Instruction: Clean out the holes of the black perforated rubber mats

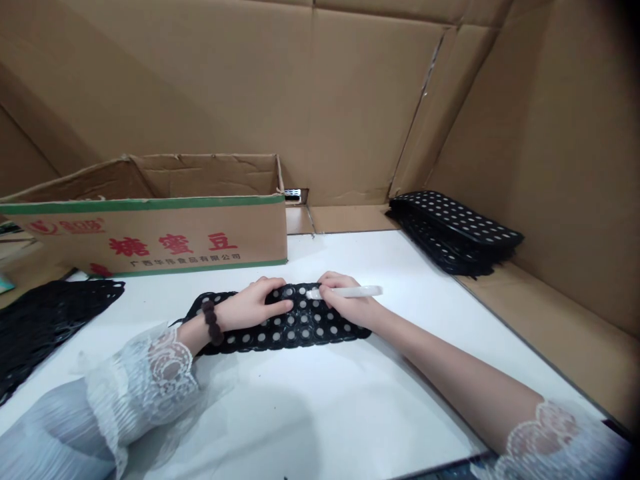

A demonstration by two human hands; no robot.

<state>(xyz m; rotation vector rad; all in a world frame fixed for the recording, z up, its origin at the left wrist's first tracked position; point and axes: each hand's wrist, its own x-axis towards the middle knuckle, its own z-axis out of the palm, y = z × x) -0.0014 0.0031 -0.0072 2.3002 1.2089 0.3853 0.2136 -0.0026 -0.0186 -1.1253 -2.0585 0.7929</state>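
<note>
Spanning nine to three o'clock on the desk (360, 400), the black polka-dot sheet (291, 335) lies beneath the left hand (250, 305), thumb and fingers parted; the right hand (346, 303), toward three, pinches a white pen (363, 291) pointing to nine.

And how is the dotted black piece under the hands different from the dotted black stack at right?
The piece lies flat; the stack is thick, with uneven layers. The left hand and right hand are on the piece; neither touches the stack. Both are black with pale, rounded dots.
</note>
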